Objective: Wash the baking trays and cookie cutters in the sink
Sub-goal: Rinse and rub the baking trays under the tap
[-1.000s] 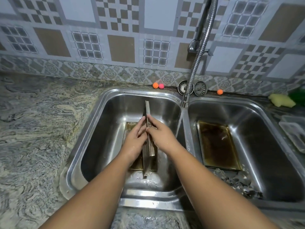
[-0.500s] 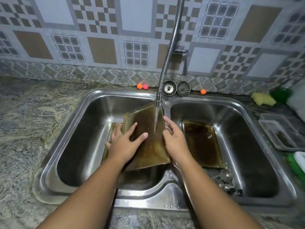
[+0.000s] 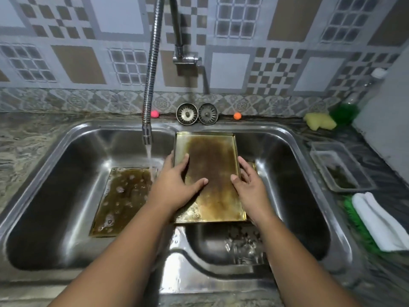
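I hold a stained, brownish baking tray (image 3: 212, 173) flat over the right basin (image 3: 298, 173) of the double steel sink. My left hand (image 3: 177, 185) grips its left edge, thumb across the tray's face. My right hand (image 3: 247, 187) holds the right edge, thumb on top and fingers down the side. A second tray (image 3: 124, 196) lies in the left basin (image 3: 55, 185), with water from the flexible tap (image 3: 150, 85) running onto its far right corner. A corner of a further tray shows under the held one. Metal cookie cutters (image 3: 245, 247) lie at the near end of the right basin.
Two sink strainers (image 3: 197, 113) and small pink and orange balls (image 3: 237, 115) sit on the back ledge. To the right are a yellow sponge (image 3: 319, 121), a green scrubber (image 3: 343, 113), a clear plastic container (image 3: 338, 167), and a white cloth (image 3: 380, 222) on a green brush.
The tray has been carried from under the tap at the left basin to the right basin and laid flat; both hands moved right with it. The view shifted right.
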